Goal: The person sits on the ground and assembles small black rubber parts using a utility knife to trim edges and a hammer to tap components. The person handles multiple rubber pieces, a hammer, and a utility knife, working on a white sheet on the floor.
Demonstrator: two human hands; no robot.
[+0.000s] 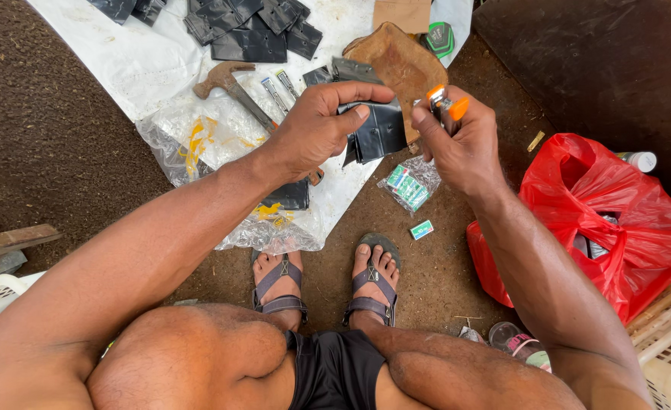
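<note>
The left hand [316, 125] pinches a folded black sheet [377, 133] by its upper left edge, thumb on top and fingers behind, so the sheet hangs free below and to the right of the grip, above the ground. Just right of it, nearly touching the sheet's upper corner, the right hand [461, 140] is closed around a small tool with orange handles [445, 102], whose tips stick up above the fingers. Between the two hands only a narrow gap stays open. Behind the sheet lies a brown leather piece [400, 61], and left of the grip a hammer [229, 83] rests on clear plastic [198, 144] over a white cloth [138, 61]. More black pieces [252, 30] lie farther away at the cloth's top edge. Under the right hand a small bag of green packets [410, 186] sits on bare soil, with one packet [422, 229] beside it. A red bag [609, 220] closes the right side; the open soil is mostly on the far left.
</note>
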